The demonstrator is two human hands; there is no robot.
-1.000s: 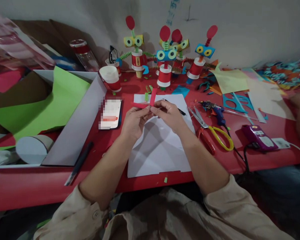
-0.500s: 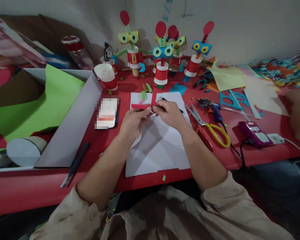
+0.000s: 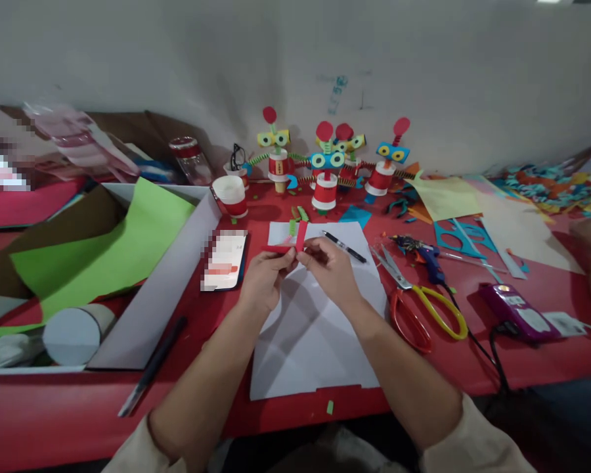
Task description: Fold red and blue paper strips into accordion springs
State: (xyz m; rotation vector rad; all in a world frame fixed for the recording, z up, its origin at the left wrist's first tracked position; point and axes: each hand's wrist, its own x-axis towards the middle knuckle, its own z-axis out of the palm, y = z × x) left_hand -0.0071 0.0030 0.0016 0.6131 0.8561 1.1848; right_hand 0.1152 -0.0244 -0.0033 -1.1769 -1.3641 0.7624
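Pinching the red paper strips (image 3: 301, 235) with fingertips, the left hand (image 3: 263, 282) and the right hand (image 3: 332, 270) are close together over the white sheet (image 3: 315, 348). From the strips, the pen (image 3: 345, 247) lies at three o'clock, the phone (image 3: 231, 261) at nine, the scissors (image 3: 404, 284) at four; one cup figure (image 3: 324, 192) stands at one.

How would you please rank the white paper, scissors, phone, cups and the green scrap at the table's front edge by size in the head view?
White paper
Scissors
Phone and cups: too alike to rank
Green scrap
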